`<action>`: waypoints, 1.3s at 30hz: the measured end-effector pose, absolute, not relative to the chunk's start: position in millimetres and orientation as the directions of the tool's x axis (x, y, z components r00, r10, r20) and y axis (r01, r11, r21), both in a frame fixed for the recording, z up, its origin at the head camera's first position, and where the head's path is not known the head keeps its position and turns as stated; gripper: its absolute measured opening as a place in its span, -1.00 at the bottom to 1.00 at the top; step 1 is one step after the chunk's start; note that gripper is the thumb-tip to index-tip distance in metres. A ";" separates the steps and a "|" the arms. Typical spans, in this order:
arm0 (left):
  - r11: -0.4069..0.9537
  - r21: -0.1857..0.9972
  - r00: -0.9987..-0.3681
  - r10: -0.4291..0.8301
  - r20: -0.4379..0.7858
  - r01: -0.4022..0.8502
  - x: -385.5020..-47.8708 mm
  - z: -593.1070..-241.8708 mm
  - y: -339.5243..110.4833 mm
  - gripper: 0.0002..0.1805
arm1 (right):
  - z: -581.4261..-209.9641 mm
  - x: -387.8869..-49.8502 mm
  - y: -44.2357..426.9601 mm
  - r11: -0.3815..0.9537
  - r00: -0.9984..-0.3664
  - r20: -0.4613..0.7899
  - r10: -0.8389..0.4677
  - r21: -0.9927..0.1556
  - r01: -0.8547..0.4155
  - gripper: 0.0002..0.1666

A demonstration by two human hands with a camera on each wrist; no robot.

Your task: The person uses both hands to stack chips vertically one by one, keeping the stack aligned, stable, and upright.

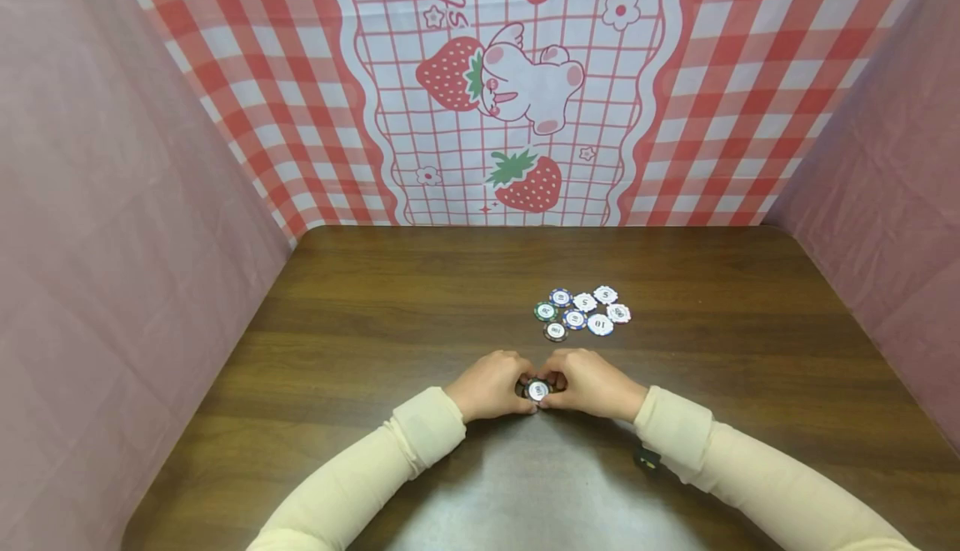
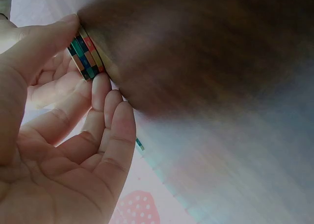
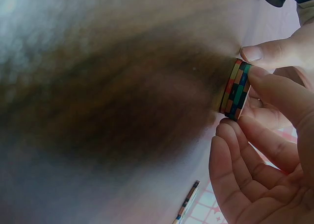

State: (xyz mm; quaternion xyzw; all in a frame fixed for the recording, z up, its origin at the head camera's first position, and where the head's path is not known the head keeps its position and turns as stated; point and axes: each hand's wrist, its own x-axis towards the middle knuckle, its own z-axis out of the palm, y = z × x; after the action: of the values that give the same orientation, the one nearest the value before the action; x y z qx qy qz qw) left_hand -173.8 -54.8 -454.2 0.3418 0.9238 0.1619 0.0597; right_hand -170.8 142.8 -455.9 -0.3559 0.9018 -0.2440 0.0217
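Pinching the small stack of chips on the counter, my left hand and right hand hold it from both sides. Loose chips lie beyond it, farther from me. If one hand pushes harder than the other, the stack could slide apart. Some edges are hidden, so I can't quite count it.

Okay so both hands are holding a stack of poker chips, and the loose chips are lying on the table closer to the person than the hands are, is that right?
Not quite: the loose chips lie beyond the hands, toward the strawberry-print backdrop, as the head view shows. The left hand and right hand do hold a stack of poker chips.
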 end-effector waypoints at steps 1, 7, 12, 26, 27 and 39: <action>0.714 0.339 -0.759 0.651 0.003 0.613 -173.9 -454.3 -54.7 -0.63 | -455.9 -170.7 142.8 0.627 -0.746 0.135 -0.652 -0.457 -0.630 -0.71; 0.711 0.339 -0.758 0.652 0.012 0.617 -173.0 -454.4 -54.7 -0.63 | -455.3 -169.9 143.0 0.628 -0.748 0.136 -0.650 -0.458 -0.629 -0.70; 0.712 0.338 -0.758 0.652 0.005 0.615 -172.3 -454.0 -55.2 -0.63 | -455.8 -170.8 144.2 0.620 -0.749 0.148 -0.645 -0.473 -0.627 -0.70; 0.713 0.339 -0.756 0.655 -0.008 0.614 -173.1 -454.4 -55.3 -0.60 | -450.2 -180.0 161.2 0.614 -0.806 0.206 -0.554 -0.553 -0.563 -0.58; 0.714 0.338 -0.756 0.654 -0.009 0.613 -173.0 -454.4 -55.3 -0.60 | -449.2 -181.3 163.2 0.614 -0.814 0.209 -0.543 -0.563 -0.554 -0.57; 0.721 0.333 -0.763 0.646 -0.009 0.607 -172.7 -454.1 -55.0 -0.59 | -442.5 -197.2 188.1 0.620 -0.884 0.260 -0.389 -0.635 -0.460 -0.48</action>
State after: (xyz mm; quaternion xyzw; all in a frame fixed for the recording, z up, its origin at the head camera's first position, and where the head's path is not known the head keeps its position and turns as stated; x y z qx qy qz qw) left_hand -172.7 -55.0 -454.1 0.3387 0.9256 0.1571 0.0621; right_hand -197.2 188.1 -442.5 -0.2361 0.8987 -0.3663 -0.0487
